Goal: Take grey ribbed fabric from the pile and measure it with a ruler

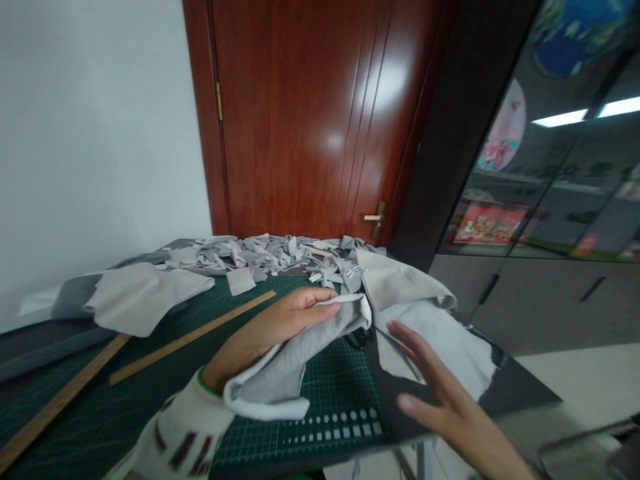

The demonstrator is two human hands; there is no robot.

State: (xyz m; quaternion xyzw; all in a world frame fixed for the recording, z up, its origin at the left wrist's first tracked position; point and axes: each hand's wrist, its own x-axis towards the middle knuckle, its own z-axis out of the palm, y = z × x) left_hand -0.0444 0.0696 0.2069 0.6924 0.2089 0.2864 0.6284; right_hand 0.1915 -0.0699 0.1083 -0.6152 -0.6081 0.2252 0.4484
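Note:
My left hand is closed on a folded piece of light grey fabric, which hangs down over the green cutting mat. To its right, my right hand is open with the fingers apart, above the table's right part and holding nothing. Beyond it lie a beige fabric piece and a white-grey fabric piece. Black-handled scissors, partly hidden, rest close to the end of the held fabric.
Many grey and beige scraps are heaped along the table's back edge. Two wooden rulers lie at the left, near a beige cloth. Behind stand a brown door and a glass-fronted cabinet.

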